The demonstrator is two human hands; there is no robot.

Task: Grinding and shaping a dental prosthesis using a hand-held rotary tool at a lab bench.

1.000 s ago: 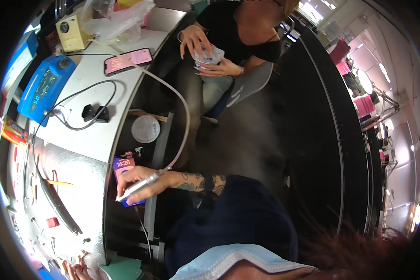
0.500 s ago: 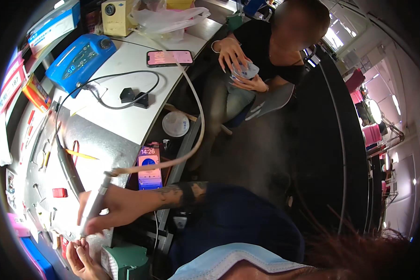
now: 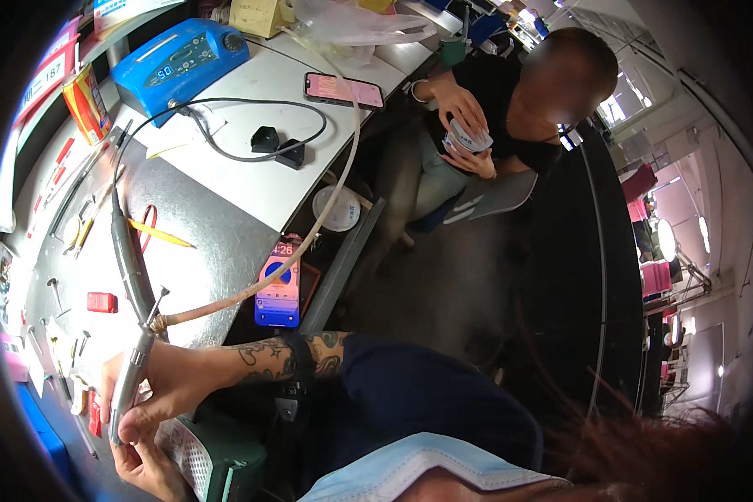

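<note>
My right hand, on a tattooed forearm, is closed around a silver pen-shaped handpiece with a beige hose at its upper end. Its tip points down at the fingers of my left hand, right below. The left fingers are pressed together beneath the tip; whatever they hold is hidden. Beside the right hand lies a dark grey handpiece on a black cable. Small metal bits and a red block are on the bright metal bench top. A green box with a perforated pale panel stands by the left hand.
A blue control unit and a phone sit on the white bench surface. Another phone lies below the bench edge. Black plugs and the hose cross this area. A seated co-worker holds a pale object at the far side.
The whole view has shifted, so the bench appears farther right and slightly higher. My right hand and handpiece now sit lower left in the picture, the right thumb close against the left fingers.
</note>
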